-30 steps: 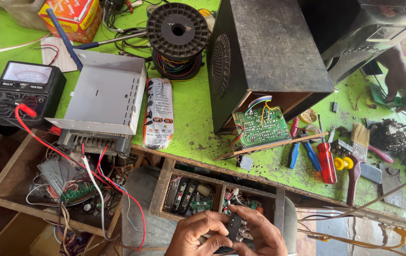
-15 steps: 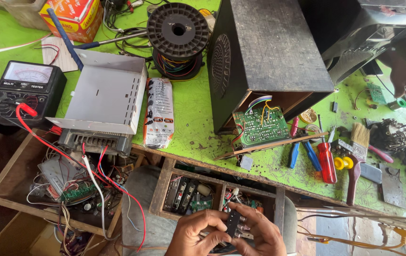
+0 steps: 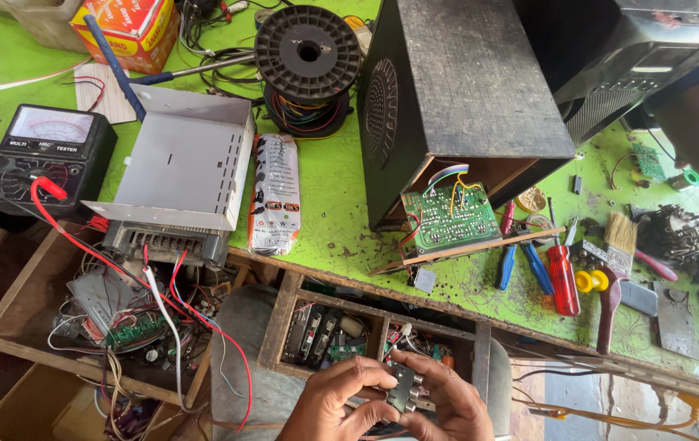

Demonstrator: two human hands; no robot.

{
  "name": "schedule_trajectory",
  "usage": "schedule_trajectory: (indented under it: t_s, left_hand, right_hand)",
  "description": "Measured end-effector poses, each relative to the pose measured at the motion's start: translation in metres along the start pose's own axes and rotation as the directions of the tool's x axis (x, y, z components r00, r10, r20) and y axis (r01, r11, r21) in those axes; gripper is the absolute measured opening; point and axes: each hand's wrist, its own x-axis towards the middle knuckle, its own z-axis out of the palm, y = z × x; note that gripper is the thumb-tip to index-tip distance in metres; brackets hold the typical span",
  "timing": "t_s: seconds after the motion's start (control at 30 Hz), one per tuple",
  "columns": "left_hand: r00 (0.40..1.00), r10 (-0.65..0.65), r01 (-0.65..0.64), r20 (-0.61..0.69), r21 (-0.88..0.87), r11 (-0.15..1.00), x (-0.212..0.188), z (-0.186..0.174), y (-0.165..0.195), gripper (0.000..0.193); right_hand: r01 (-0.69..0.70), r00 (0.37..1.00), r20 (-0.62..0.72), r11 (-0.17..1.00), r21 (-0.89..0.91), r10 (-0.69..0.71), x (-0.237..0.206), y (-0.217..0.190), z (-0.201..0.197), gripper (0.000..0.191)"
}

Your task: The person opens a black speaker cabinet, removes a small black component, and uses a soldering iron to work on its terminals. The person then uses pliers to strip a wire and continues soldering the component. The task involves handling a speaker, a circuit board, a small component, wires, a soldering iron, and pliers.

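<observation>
Small black connector block (image 3: 402, 385) with round sockets is held low in the view, above an open wooden drawer (image 3: 382, 339) of spare parts set under the green counter (image 3: 329, 192). It is pinched between the left hand (image 3: 335, 402) and the right hand (image 3: 441, 406), fingers closed on it from both sides. Its underside is hidden, perhaps bearing thin pins. Should the pinch slacken, the block could be dropped into the cluttered drawer and lost; pins could be bent by squeezing.
</observation>
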Motion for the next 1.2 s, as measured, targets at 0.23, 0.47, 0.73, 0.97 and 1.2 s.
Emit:
schedule_trajectory:
  t_s: [0.23, 0.47, 0.73, 0.97, 1.2]
  left_hand:
    - [1.000, -0.012, 0.012, -0.026, 0.010, 1.000, 0.000, -0.001, 0.004, 0.033]
    - [0.999, 0.008, -0.009, -0.046, -0.023, 1.000, -0.003, 0.003, -0.002, 0.032]
    - [0.997, 0.049, -0.050, -0.057, -0.028, 0.998, -0.006, 0.004, -0.002, 0.034]
    - [0.999, -0.004, 0.002, -0.040, -0.048, 0.999, -0.009, 0.004, 0.001, 0.030]
    - [0.992, 0.029, -0.050, -0.119, -0.178, 0.983, -0.008, 0.013, 0.006, 0.064]
  right_hand:
    - [-0.017, 0.999, 0.035, 0.999, -0.028, 0.018, 0.005, -0.007, 0.001, 0.068]
    - [-0.053, 0.999, -0.011, 0.997, -0.054, 0.052, 0.007, -0.015, 0.008, 0.070]
    - [-0.058, 0.998, -0.009, 0.998, -0.025, 0.058, 0.004, -0.017, 0.010, 0.069]
    - [-0.087, 0.994, -0.058, 0.996, 0.023, 0.088, -0.001, -0.015, 0.012, 0.070]
    - [0.192, 0.981, -0.047, 0.952, 0.240, -0.187, 0.002, -0.001, 0.020, 0.056]
